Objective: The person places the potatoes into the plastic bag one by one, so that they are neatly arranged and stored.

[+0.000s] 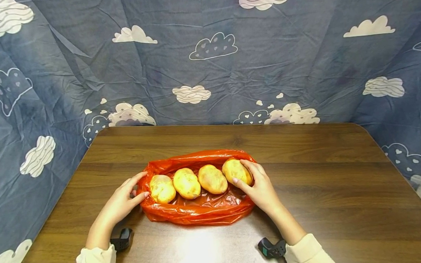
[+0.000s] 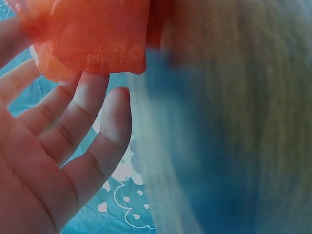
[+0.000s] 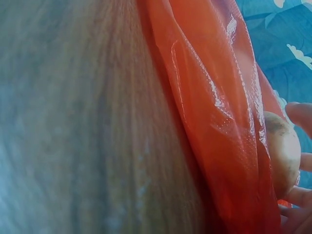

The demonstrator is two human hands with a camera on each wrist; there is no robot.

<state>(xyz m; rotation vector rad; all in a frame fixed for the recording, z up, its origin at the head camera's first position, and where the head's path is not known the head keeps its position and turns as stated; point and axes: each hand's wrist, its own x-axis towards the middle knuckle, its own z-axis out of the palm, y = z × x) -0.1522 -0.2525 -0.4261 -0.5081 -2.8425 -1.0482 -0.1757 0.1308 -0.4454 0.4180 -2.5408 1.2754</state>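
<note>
Cupping the rightmost potato [image 1: 236,171], right hand [image 1: 260,188] curls round it; left hand [image 1: 121,202] lies flat-fingered at the orange bag [image 1: 198,209] edge. Risk: slick bag could shift, loose potatoes rolling off onto the table [image 1: 310,173].

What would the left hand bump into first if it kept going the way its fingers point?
Probably the leftmost potato. The left hand points right along the orange bag, thumb tip already at that potato, though depth is hard to judge.
</note>
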